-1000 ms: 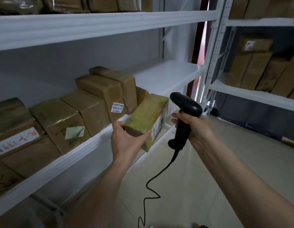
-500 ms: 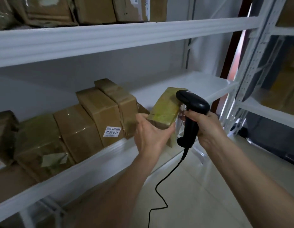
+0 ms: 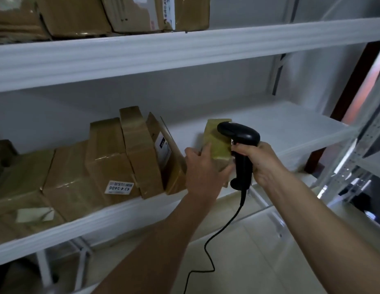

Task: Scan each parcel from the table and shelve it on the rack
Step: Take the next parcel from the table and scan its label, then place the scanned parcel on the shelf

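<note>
Row of brown tape-wrapped cardboard parcels [image 3: 104,166] standing on the white metal rack shelf [image 3: 291,124]; beside them, the left hand [image 3: 202,166], its grip curled round a small greenish-brown taped parcel [image 3: 218,143], has carried it from in front of the shelf edge to over the bare shelf just right of the row. Shelving is judged nearly complete, release pending. Right hand [image 3: 261,162] stays clenched on the black corded handheld scanner [image 3: 240,143], now closer beside the parcel than a second ago.

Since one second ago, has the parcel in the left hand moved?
Yes. The parcel went from in front of the shelf edge to over the shelf, right of the leaning boxes.
</note>
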Available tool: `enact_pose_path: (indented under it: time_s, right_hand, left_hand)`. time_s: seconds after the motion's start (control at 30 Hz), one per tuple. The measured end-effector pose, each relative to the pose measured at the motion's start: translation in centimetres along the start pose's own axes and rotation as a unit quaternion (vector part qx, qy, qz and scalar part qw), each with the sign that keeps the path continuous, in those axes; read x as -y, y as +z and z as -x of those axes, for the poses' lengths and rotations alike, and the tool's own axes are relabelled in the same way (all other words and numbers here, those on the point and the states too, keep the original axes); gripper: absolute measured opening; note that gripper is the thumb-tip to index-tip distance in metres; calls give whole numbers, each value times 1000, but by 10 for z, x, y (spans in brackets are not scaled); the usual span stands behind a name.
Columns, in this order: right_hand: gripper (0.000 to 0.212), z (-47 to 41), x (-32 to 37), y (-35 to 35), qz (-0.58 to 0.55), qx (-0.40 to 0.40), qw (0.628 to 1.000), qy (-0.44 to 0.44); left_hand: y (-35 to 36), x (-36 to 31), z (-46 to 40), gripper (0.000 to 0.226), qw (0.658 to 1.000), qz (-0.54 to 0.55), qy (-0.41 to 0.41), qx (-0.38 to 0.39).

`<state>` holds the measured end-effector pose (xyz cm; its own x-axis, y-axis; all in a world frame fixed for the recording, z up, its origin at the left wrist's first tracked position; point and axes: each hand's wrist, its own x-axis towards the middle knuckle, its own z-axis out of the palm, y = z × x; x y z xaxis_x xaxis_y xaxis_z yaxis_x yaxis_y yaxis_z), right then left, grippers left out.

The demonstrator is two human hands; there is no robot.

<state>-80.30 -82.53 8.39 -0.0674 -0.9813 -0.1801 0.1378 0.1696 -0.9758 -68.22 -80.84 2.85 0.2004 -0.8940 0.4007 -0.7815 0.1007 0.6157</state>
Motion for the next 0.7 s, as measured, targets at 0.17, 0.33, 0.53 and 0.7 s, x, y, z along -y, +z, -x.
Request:
enact_pose_path:
  time_s: [0.17, 0.33, 0.53, 0.7]
  right_hand:
    - [12, -28, 1, -11, 2, 37, 999, 14]
    - [13, -38, -5, -6, -1, 87, 996, 24]
    - [18, -48, -14, 5, -16, 114, 993, 37]
    - [13, -51, -24, 17, -32, 111, 993, 39]
  left_hand:
    - [-3, -4, -6, 66, 982, -168, 85, -10]
    - [-9, -4, -27, 74, 952, -252, 163, 67]
    - [-12, -3, -41, 64, 916, -380, 118, 53]
    - [-12, 6, -55, 55, 931, -356, 70, 34]
